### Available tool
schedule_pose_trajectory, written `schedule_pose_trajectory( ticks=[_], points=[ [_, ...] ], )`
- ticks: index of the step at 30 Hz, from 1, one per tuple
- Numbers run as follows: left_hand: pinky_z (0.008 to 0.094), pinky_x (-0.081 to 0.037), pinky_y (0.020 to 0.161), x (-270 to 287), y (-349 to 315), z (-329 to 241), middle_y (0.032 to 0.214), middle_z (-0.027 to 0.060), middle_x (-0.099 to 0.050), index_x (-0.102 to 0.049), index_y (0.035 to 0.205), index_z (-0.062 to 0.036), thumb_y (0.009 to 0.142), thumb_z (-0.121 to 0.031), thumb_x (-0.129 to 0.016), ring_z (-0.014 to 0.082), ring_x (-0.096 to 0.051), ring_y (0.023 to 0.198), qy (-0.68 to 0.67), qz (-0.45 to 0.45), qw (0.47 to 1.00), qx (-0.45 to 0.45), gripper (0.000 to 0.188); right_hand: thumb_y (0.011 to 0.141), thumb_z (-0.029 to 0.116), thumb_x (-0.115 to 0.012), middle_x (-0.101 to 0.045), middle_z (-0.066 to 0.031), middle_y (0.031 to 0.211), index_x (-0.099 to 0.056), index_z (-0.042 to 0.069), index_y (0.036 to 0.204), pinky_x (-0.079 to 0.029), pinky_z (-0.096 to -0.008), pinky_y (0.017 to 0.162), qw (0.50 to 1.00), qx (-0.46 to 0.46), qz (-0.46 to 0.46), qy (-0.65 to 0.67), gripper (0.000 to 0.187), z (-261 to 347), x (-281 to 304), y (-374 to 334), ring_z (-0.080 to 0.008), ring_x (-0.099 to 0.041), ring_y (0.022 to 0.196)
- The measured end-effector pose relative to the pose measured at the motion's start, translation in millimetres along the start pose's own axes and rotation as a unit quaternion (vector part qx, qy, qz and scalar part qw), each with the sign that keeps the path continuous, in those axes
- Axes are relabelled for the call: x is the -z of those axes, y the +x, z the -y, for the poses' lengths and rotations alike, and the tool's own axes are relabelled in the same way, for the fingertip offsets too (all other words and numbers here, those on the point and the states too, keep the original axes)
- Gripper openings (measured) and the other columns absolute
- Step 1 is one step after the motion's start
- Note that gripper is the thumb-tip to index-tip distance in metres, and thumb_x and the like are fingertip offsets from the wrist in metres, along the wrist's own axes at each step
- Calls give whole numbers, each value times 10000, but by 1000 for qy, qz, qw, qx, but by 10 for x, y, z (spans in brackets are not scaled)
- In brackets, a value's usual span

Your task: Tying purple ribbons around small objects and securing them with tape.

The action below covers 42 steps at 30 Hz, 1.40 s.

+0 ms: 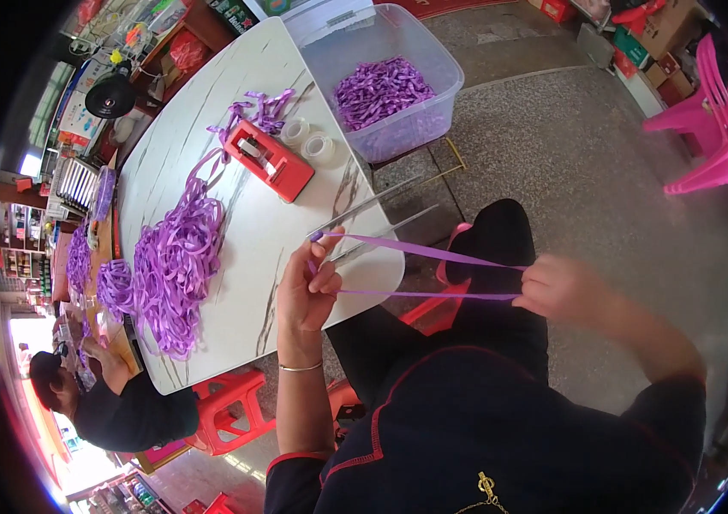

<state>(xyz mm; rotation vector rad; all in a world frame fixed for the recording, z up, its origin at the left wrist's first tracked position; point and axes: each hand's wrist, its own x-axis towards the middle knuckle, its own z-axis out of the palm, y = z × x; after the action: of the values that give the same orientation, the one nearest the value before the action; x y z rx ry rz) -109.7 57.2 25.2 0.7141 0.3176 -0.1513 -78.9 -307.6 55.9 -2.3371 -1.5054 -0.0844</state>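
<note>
A purple ribbon (432, 251) stretches in two strands between my hands, above my lap and the table's near corner. My left hand (306, 289) is closed on one end, with a small dark purple bit at its fingertips beside thin metal rods (381, 202). Well out to the right, my right hand (559, 289) pinches both strands at the other end; it is slightly blurred. On the white marbled table (248, 253) lies a big heap of loose purple ribbon (177, 265). Beyond the rods sits a red tape dispenser (283, 176).
Small clear round containers (319, 147) stand by the dispenser, near more purple ribbon (261, 111). A clear plastic bin (445, 73) of purple ribbon pieces (381, 92) is past the table's edge. A co-worker (124, 394) sits at left. Pink chairs (711, 128) stand far right.
</note>
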Motion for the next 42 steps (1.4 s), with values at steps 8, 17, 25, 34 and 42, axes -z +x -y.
schedule_pose_trajectory(
  ticks=[8,17,25,34,42],
  points=[
    [161,-277,410,-208,-78,101,1203,139,-539,-543,824,-32,938,-195,-395,15,-270,397,34,-11,999,0,247,732,228,-679,-508,-35,660,-522,78,640,-467,-306,555,997,-60,16,41,236,-42,-260,-168,-199,-526,662],
    [182,-247,383,-527,-129,271,987,150,-631,-595,809,-3,925,-153,-402,33,-283,375,114,41,993,13,270,649,107,-741,-528,-165,1130,-515,18,1141,-432,-382,850,954,-81,-231,174,549,255,-238,688,-321,-534,1005],
    [193,-301,422,-670,-233,233,913,116,-634,-608,796,25,927,-163,-435,48,-346,424,255,4,967,-15,286,783,-58,-534,-526,-127,1086,-345,3,1297,-473,-278,801,826,-149,-212,501,552,400,-501,1221,-189,-597,938],
    [207,-357,510,-603,-258,135,782,92,-609,-597,729,3,904,-152,-438,74,-425,534,235,50,971,11,283,719,17,-635,-536,-29,796,-626,65,922,-466,-271,545,938,-30,-305,161,209,295,-339,1245,-163,-575,647],
    [234,-334,495,-607,-243,150,721,118,-550,-502,625,-18,890,-181,-426,110,-396,507,128,86,983,101,320,637,77,-687,-501,4,690,-664,110,833,-418,-233,450,952,93,-289,47,200,216,-191,1205,-118,-528,540]
  ],
)
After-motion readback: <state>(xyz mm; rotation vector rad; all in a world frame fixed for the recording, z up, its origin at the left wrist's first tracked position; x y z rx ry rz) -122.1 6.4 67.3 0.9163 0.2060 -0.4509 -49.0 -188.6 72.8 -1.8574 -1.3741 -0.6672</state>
